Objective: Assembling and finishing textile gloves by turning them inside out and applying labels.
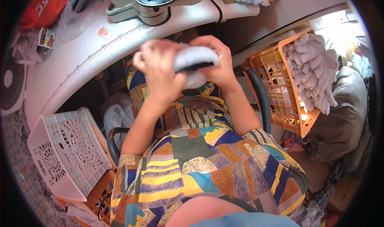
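"Head view: what did the hands have?"

"One pale, fuzzy piece [196, 58], dark at its opening, between them over the lap, on the near side of the table [72, 55]. We saw the right hand [219, 58] gripping its right end, fingers bent. The left hand [162, 63] met the other end; with the blur, we couldn't tell if its fingers were clasped."

"Best handling, by our judgement?"

"Firm hold near the opening, even pull both sides. We thought a one-sided tug risked a twist."

"Any writing?"

"Red bag [52, 13], top left: bold white lettering, tilted. Small box [46, 38]: coloured label, print too small for us. A ruler scale [101, 50], ticks and tiny figures, ran along the table edge. On the piece, we made out none."
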`<state>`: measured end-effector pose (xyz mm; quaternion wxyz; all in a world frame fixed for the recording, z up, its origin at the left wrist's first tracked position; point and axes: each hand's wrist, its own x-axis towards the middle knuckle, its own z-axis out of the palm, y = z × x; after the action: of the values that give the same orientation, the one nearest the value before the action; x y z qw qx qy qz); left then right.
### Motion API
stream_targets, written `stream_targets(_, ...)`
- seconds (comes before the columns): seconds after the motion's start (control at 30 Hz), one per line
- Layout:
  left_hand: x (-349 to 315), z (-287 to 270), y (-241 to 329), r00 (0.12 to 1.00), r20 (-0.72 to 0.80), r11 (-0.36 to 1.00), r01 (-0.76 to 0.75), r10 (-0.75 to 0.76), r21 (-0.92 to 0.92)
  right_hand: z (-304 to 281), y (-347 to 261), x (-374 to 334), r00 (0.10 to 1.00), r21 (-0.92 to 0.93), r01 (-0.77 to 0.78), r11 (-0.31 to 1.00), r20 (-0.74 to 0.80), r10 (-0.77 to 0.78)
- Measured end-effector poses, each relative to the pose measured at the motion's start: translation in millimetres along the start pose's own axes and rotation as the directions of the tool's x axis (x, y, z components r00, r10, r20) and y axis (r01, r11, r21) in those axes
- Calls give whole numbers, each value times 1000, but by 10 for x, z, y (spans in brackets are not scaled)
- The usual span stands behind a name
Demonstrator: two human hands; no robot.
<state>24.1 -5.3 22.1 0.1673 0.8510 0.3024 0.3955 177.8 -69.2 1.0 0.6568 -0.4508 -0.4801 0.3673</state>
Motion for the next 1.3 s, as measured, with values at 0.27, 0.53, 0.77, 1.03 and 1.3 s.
stream_targets(0.27, 282, -74, -147, 955, 218, 958, 239, -202, -158, 152, -144, -128, 928, 628, -368, 686, 300, 222)
stream_targets(0.53, 53, -34, 72, 998, 29, 993, 46, -49, 110, 3, -197, -53, 965, 238, -261, 936, 75, 250)
stream_targets(0.77, -59, 159, 345, 944, -159, 951, -265, 290, 158, 4, -212, 27, 911, -730, 137, 669, -173, -375)
stream_targets(1.03, -63, 115, 367, 946, -117, 934, -271, 303, 231, -18, -291, -38, 870, -738, 356, 573, 37, -492)
stream_targets(1.3, -194, 238, 452, 921, -105, 926, -366, 375, 93, 133, -322, 0, 882, -629, 81, 773, -316, -350)
